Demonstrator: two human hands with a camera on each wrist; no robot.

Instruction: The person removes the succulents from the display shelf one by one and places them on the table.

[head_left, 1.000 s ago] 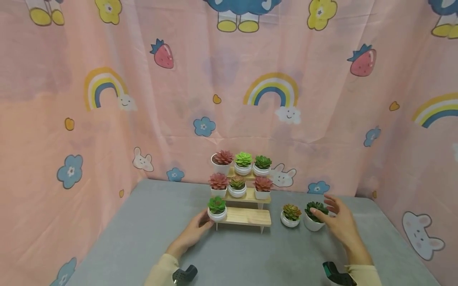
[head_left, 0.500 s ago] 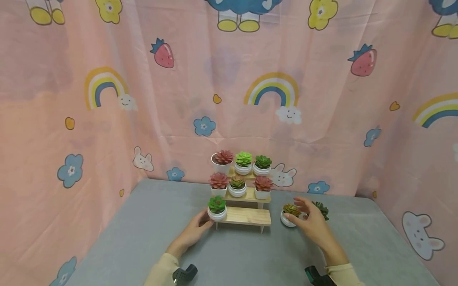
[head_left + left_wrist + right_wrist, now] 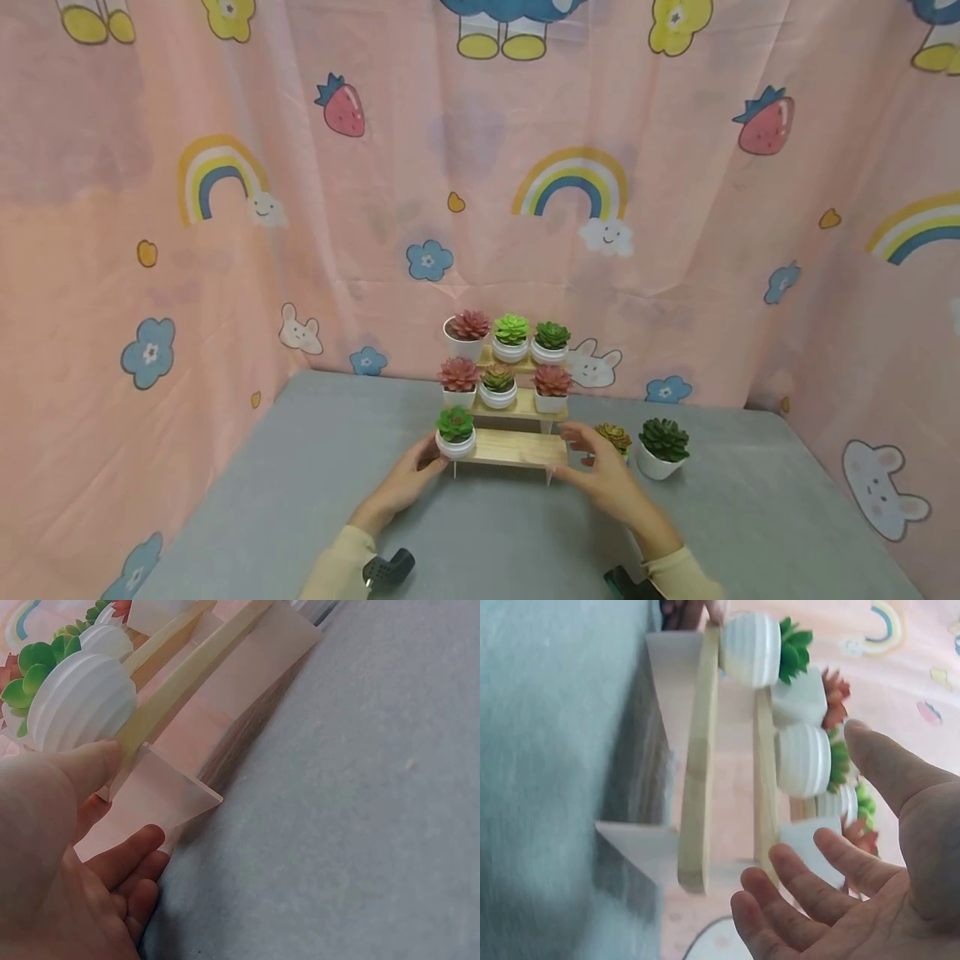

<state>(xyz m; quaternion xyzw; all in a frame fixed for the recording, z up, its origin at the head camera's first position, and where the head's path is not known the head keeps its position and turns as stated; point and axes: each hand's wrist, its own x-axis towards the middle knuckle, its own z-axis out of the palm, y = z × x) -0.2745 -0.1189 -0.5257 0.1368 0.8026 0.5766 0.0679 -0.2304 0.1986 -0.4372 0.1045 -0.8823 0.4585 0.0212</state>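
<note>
A three-tier wooden plant stand [image 3: 517,448] with white legs holds several small potted succulents. My left hand [image 3: 401,483] grips the left end of its lowest shelf; in the left wrist view the thumb presses on the board's end [image 3: 133,735] and the other fingers lie beside the white leg [image 3: 169,787]. A bright green succulent [image 3: 455,425] in a ribbed white pot stands on that shelf, right by the thumb. My right hand [image 3: 611,479] is at the shelf's right end, holding nothing; in the right wrist view its fingers [image 3: 810,889] are spread beside the board [image 3: 697,765].
Right of the stand, on the grey tabletop [image 3: 757,483], are a yellow-brown succulent [image 3: 615,436], partly hidden by my right hand, and a dark green succulent [image 3: 663,442] in a white pot. A pink patterned curtain [image 3: 390,200] hangs behind the table.
My right hand has moved left from the dark green succulent, past the yellow-brown one, to the stand's right end. My left hand has stayed at the left end.
</note>
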